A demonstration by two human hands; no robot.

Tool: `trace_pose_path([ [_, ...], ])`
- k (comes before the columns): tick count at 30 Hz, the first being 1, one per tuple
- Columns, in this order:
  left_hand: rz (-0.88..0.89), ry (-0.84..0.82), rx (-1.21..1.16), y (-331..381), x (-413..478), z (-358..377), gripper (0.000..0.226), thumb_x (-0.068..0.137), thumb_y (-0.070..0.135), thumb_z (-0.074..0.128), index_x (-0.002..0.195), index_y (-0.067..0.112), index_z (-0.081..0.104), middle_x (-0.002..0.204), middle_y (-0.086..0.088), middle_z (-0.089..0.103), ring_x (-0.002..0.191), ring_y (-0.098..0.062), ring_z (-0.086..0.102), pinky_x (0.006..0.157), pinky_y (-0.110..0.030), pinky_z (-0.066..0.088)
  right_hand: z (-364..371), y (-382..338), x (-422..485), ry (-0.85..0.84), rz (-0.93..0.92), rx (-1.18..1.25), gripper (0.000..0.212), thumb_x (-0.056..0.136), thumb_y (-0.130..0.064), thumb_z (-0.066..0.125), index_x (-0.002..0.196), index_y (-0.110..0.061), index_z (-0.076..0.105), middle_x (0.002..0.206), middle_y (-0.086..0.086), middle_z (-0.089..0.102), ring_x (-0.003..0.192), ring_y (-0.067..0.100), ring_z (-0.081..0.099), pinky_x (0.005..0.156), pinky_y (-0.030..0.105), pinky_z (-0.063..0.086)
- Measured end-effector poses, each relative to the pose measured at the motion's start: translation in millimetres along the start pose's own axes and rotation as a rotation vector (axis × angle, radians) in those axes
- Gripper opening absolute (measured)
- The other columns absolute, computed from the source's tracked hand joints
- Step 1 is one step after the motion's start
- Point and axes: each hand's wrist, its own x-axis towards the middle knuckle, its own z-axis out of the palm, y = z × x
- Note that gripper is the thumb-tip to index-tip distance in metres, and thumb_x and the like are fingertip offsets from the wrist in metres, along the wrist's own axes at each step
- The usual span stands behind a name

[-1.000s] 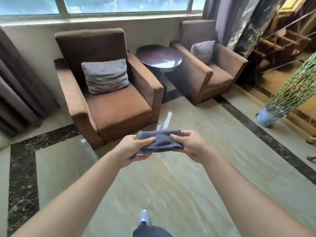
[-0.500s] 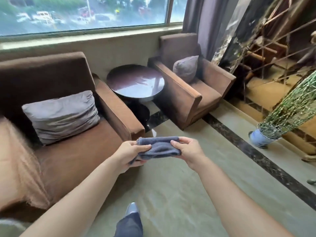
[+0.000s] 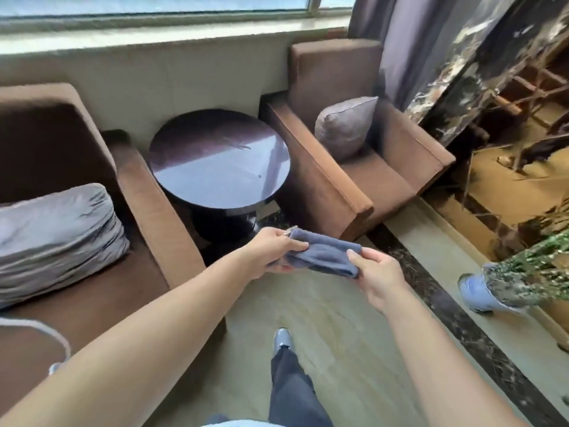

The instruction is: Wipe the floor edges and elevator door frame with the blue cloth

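Observation:
A folded blue cloth [image 3: 323,255] is stretched between both hands at mid-frame, above the glossy marble floor [image 3: 345,340]. My left hand [image 3: 271,251] pinches its left end, thumb on top. My right hand [image 3: 377,274] grips its right end, slightly lower. The cloth slopes down to the right. A dark marble border strip [image 3: 455,315] runs along the floor on the right. No elevator door frame is in view.
A brown armchair [image 3: 147,192] with a grey cushion stands at the left, a round dark side table [image 3: 220,158] in the middle, a second armchair [image 3: 348,177] behind the cloth. A potted plant [image 3: 480,291] stands right. My foot [image 3: 282,339] and trouser leg are below.
The view has moved forward and right, so the side table and right armchair are closer. Both hands keep hold of the cloth, which now slopes down to the right.

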Motion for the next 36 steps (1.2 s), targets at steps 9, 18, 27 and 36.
trace_pose_path([
  [9, -0.198, 0.406, -0.334, 45.4, 128.2, -74.1, 0.015, 0.075, 0.016, 0.075, 0.088, 0.014, 0.071, 0.082, -0.006, 0.077, 0.068, -0.019, 0.074, 0.057, -0.029, 0.057, 112.7, -66.1, 195.0, -0.375, 0.135, -0.308, 0.012, 0.091, 0.002, 0.059, 0.103, 0.002, 0.063, 0.099, 0.022, 0.066, 0.086, 0.032, 0.062, 0.082, 0.049, 0.053],
  [18, -0.207, 0.669, -0.495, 37.0, 268.3, -198.7, 0.022, 0.086, 0.013, 0.068, 0.108, 0.01, 0.066, 0.097, -0.009, 0.07, 0.081, -0.022, 0.065, 0.069, -0.031, 0.052, 285.9, -45.8, 359.1, -0.529, 0.077, -0.71, 0.018, 0.085, -0.01, 0.067, 0.102, -0.014, 0.064, 0.105, 0.014, 0.07, 0.102, 0.032, 0.066, 0.086, 0.052, 0.056],
  [27, -0.348, 0.892, -0.162, 5.4, 385.2, -244.5, 0.021, 0.08, 0.032, 0.074, 0.093, 0.017, 0.069, 0.091, -0.005, 0.071, 0.089, -0.025, 0.066, 0.078, -0.041, 0.058, 365.8, -8.3, 478.5, -0.529, -0.057, -1.048, 0.016, 0.084, -0.017, 0.066, 0.099, -0.022, 0.065, 0.101, 0.0, 0.069, 0.095, 0.02, 0.063, 0.088, 0.033, 0.053],
  [36, -0.504, 0.871, 0.178, -5.1, 427.4, -246.2, 0.033, 0.086, 0.037, 0.063, 0.106, 0.013, 0.056, 0.101, -0.003, 0.061, 0.087, -0.023, 0.053, 0.072, -0.031, 0.041, 367.4, 18.8, 519.8, -0.676, -0.078, -1.188, 0.034, 0.087, -0.02, 0.06, 0.121, -0.016, 0.058, 0.113, 0.004, 0.064, 0.1, 0.02, 0.056, 0.08, 0.024, 0.039],
])
